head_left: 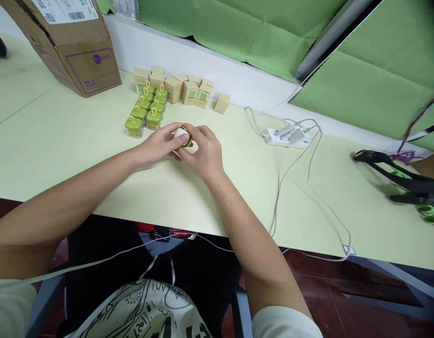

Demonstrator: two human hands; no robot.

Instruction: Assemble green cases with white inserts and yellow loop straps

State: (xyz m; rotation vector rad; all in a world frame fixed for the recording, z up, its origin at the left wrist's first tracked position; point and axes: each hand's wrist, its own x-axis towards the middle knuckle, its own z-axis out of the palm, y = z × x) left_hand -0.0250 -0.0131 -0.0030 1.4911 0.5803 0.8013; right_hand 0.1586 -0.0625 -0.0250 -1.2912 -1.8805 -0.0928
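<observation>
Head cam: left hand [159, 144] & right hand [203, 152] meet mid-table, both closed round a small green-rimmed case [182, 136], white face up, fingertips pinching it from either side just above the table [62, 141]. Behind: rows of green-lidded jars [145, 109], small carton boxes [189, 91] by the wall, big cardboard box [74, 44] far left, power strip [285, 137] w/ cables to the right.

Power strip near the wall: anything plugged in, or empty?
Plugged in: the power strip carries white plugs, and their cables trail across the table.
</observation>
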